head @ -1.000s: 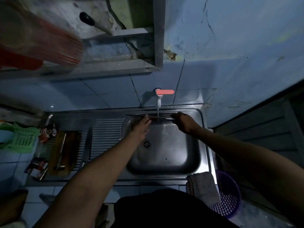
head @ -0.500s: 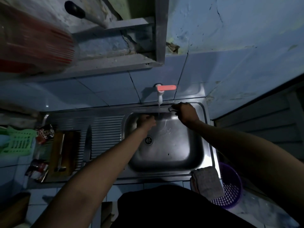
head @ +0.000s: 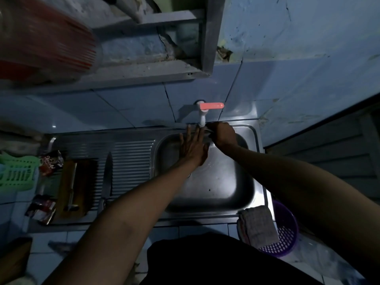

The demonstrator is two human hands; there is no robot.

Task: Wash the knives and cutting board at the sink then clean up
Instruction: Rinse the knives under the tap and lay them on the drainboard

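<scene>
Both hands are over the steel sink (head: 242, 194), just under the white tap (head: 202, 118) with its pink handle. My right hand (head: 223, 135) is closed around a knife handle; the knife itself is almost wholly hidden behind my hands. My left hand (head: 193, 147) lies flat with fingers stretched toward the tap, over where the blade runs. On the draining board at left lies a second knife (head: 108, 177), and beside it a wooden cutting board (head: 75, 188) with another knife (head: 72, 188) on top.
A green plastic rack (head: 15, 173) and some sachets (head: 50, 162) sit at the far left. A grey cloth (head: 257, 227) hangs on the sink's front right corner above a purple basket (head: 285, 233). A shelf juts out overhead.
Both hands have moved back toward the tap. The knife blade, clearly seen across the sink a second ago, is now covered by my flattened left hand.
</scene>
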